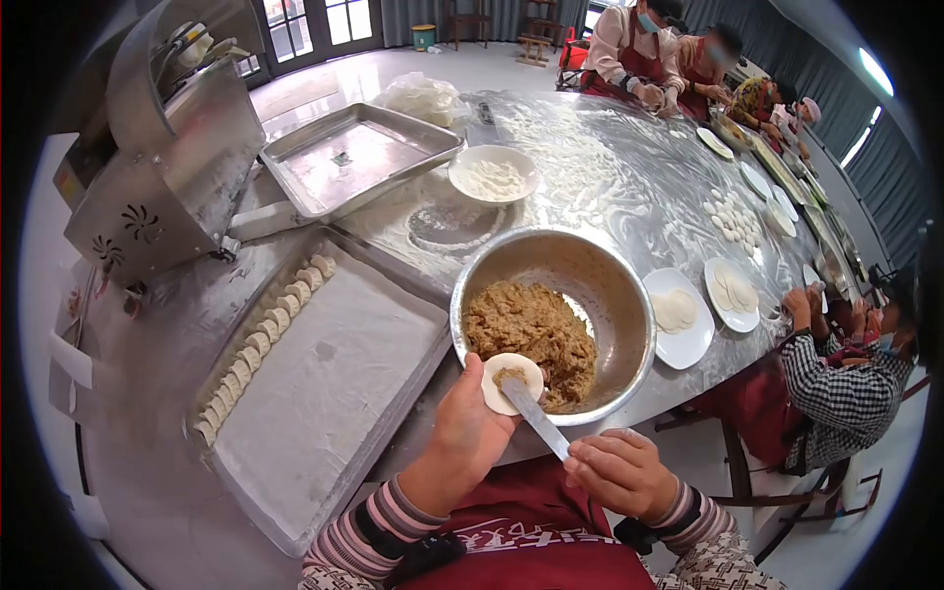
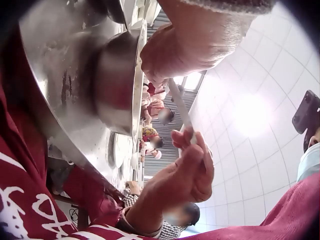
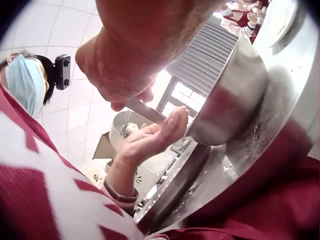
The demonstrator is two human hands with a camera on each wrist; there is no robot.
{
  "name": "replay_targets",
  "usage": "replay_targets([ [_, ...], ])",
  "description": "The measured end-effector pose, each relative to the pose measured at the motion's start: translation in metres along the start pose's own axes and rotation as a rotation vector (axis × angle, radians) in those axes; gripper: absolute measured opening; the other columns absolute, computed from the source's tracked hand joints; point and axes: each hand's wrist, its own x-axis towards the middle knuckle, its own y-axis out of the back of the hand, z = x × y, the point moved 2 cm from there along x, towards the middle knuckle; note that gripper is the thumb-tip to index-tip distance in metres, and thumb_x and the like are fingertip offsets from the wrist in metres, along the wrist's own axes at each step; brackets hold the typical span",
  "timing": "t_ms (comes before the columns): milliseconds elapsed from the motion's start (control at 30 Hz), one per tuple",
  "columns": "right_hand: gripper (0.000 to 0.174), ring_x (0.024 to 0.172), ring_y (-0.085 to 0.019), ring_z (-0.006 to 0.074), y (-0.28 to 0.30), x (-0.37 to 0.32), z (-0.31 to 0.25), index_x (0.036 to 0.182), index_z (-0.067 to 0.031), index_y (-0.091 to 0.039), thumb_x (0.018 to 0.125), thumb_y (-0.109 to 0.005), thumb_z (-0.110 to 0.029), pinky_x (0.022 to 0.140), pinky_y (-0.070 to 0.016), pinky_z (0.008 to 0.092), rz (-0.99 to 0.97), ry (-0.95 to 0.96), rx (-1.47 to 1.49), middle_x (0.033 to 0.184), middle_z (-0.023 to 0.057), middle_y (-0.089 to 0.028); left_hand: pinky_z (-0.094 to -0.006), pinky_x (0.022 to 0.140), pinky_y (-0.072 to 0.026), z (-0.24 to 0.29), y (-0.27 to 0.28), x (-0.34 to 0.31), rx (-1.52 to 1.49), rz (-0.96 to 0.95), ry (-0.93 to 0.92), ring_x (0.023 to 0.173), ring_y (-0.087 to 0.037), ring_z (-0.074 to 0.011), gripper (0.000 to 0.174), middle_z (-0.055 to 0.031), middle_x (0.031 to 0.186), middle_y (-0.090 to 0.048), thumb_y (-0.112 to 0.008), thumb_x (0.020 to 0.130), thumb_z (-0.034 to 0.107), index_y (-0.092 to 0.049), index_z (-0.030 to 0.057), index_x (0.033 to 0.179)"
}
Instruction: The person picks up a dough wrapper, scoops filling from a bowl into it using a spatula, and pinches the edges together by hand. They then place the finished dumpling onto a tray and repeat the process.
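In the head view my left hand (image 1: 457,428) holds a round dumpling wrapper (image 1: 532,373) in its curled fingers, thumb raised at the edge. A dab of brown filling sits on the wrapper. My right hand (image 1: 624,474) pinches the near end of a flat metal spatula (image 1: 539,421), whose far end presses on that dab. Both hands are at the near rim of a large steel bowl (image 1: 641,344), partly filled with brown minced filling (image 1: 526,320). In the left wrist view the spatula (image 2: 181,104) runs between the two hands.
Left of the bowl lies a large tray (image 1: 329,413) with a row of dumplings (image 1: 261,342) along its left side. Behind stand another metal tray (image 1: 354,147) and a flour bowl (image 1: 495,187). Plates of wrappers (image 1: 675,310) and dough pieces (image 1: 733,221) are right. People work around the table.
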Motion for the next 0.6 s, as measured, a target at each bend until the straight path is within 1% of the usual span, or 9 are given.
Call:
replay_targets([
  [33,0.022,0.074,-0.066,0.0228,0.006,-0.002,0.000,0.093,0.0002,-0.063,0.076,-0.073,-0.010,0.060,-0.0519,0.0305,0.034,-0.054,0.063,0.088,0.0115,-0.065,-0.0466,0.096,-0.0440,-0.001,0.005,0.004,-0.008,0.000,-0.015,0.115,-0.052,-0.0315,0.052,-0.0184,0.124,-0.052,-0.024,0.102,0.040,-0.037,-0.0001,0.131],
  [67,0.022,0.074,-0.066,0.0228,0.013,-0.003,0.000,0.093,0.0002,-0.063,0.076,-0.073,-0.010,0.060,-0.0519,0.0305,0.034,-0.064,0.063,0.088,0.0115,-0.065,-0.0464,0.097,-0.0436,-0.002,0.009,0.006,-0.016,0.001,-0.028,0.114,-0.052,-0.0318,0.052,-0.0192,0.123,-0.052,-0.024,0.102,0.041,-0.038,-0.0005,0.130],
  [100,0.021,0.072,-0.066,0.0227,0.022,-0.005,0.003,0.093,-0.0008,-0.063,0.076,-0.072,-0.009,0.058,-0.0510,0.0309,0.110,-0.163,0.049,0.087,0.0115,-0.066,-0.0464,0.097,-0.0436,0.000,0.010,0.005,-0.013,0.004,-0.017,0.114,-0.052,-0.0318,0.052,-0.0192,0.123,-0.052,-0.024,0.102,0.041,-0.038,-0.0005,0.130],
  [133,0.020,0.069,-0.065,0.0226,0.028,-0.008,0.005,0.092,-0.0018,-0.063,0.076,-0.072,-0.008,0.056,-0.0501,0.0314,0.186,-0.265,0.032,0.087,0.0115,-0.066,-0.0465,0.097,-0.0433,0.005,0.009,0.004,-0.026,0.022,-0.045,0.114,-0.052,-0.0318,0.052,-0.0198,0.122,-0.052,-0.024,0.101,0.041,-0.038,-0.0010,0.129],
  [167,0.020,0.065,-0.063,0.0231,0.028,-0.013,0.009,0.093,-0.0033,-0.063,0.074,-0.071,-0.002,0.054,-0.0483,0.0324,0.259,-0.404,0.023,0.084,0.0110,-0.066,-0.0465,0.098,-0.0430,0.008,0.009,0.003,-0.039,0.039,-0.073,0.113,-0.053,-0.0319,0.052,-0.0204,0.122,-0.052,-0.025,0.101,0.041,-0.039,-0.0016,0.128],
  [200,0.018,0.063,-0.062,0.0244,0.025,-0.013,0.016,0.090,-0.0018,-0.064,0.073,-0.070,0.002,0.054,-0.0483,0.0321,0.295,-0.462,-0.005,0.079,0.0111,-0.066,-0.0465,0.098,-0.0430,0.009,0.009,0.001,-0.034,0.039,-0.061,0.113,-0.053,-0.0319,0.052,-0.0204,0.122,-0.052,-0.025,0.101,0.041,-0.039,-0.0016,0.128],
  [267,0.014,0.063,-0.063,0.0260,0.014,-0.016,0.029,0.084,-0.0009,-0.065,0.072,-0.070,0.003,0.054,-0.0488,0.0317,0.242,-0.629,0.052,0.075,0.0125,-0.065,-0.0467,0.098,-0.0429,0.013,0.009,-0.004,-0.001,0.024,-0.098,0.113,-0.053,-0.0322,0.052,-0.0207,0.122,-0.052,-0.026,0.101,0.041,-0.040,-0.0025,0.126],
  [367,0.010,0.063,-0.064,0.0264,0.001,-0.021,0.036,0.080,-0.0001,-0.065,0.072,-0.069,0.003,0.055,-0.0495,0.0310,0.191,-0.692,0.138,0.073,0.0131,-0.065,-0.0468,0.099,-0.0424,0.015,0.009,-0.009,0.052,0.007,-0.104,0.115,-0.052,-0.0328,0.053,-0.0212,0.123,-0.052,-0.026,0.101,0.041,-0.040,-0.0030,0.127],
  [600,0.009,0.060,-0.064,0.0251,-0.004,-0.025,0.037,0.081,-0.0002,-0.065,0.074,-0.068,0.004,0.054,-0.0495,0.0294,0.131,-0.699,0.179,0.071,0.0125,-0.065,-0.0461,0.101,-0.0408,0.021,0.011,-0.016,0.101,0.012,-0.148,0.118,-0.050,-0.0325,0.052,-0.0209,0.124,-0.051,-0.028,0.101,0.041,-0.039,-0.0023,0.128],
])
